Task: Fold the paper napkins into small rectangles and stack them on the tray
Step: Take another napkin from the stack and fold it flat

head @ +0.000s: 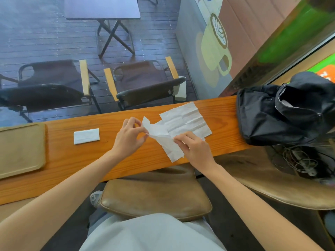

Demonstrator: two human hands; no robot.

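A crumpled white paper napkin (pixel 164 140) is lifted partly off the wooden counter (pixel 76 156). My left hand (pixel 129 137) pinches its upper left corner, and my right hand (pixel 193 148) pinches its lower right edge. Behind it lies an unfolded, creased napkin (pixel 186 117), flat on the counter. A napkin folded into a small rectangle (pixel 86 136) rests on the counter to the left. The tan tray (pixel 21 151) sits at the far left with nothing on it.
A black bag (pixel 282 109) takes up the right end of the counter, with tangled cables (pixel 299 160) below it. A brown stool cushion (pixel 155 196) is under the counter. Beyond the glass stand two chairs (pixel 145 84) and a folding table (pixel 103 8).
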